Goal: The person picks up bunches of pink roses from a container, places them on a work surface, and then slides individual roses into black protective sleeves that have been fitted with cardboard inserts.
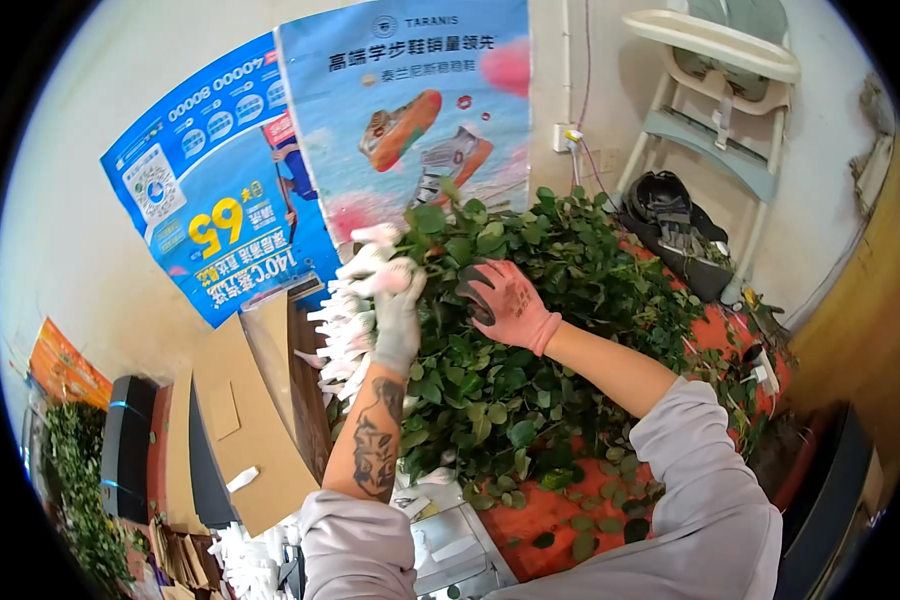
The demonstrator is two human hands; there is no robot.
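Observation:
My left hand (398, 325), in a pale grey-white glove, is closed around a pink-and-white flower bud (396, 275) in a white sleeve, at the left end of a big heap of leafy stems (490, 400). More white-sleeved buds (342, 330) stick out leftward beside and below it. My right hand (513, 305) wears a pink glove with dark fingertips. Its fingers are curled in against the leaves near the top of the heap; what they grip, if anything, is hidden by the glove and foliage.
The heap lies on a red-orange surface (530, 535). Cardboard sheets (245, 430) lean at left, above a pile of white sleeves (250, 560). A metal box (460, 550) sits in front. Behind are wall posters (410, 110), a high chair (715, 130) and a power strip (763, 370).

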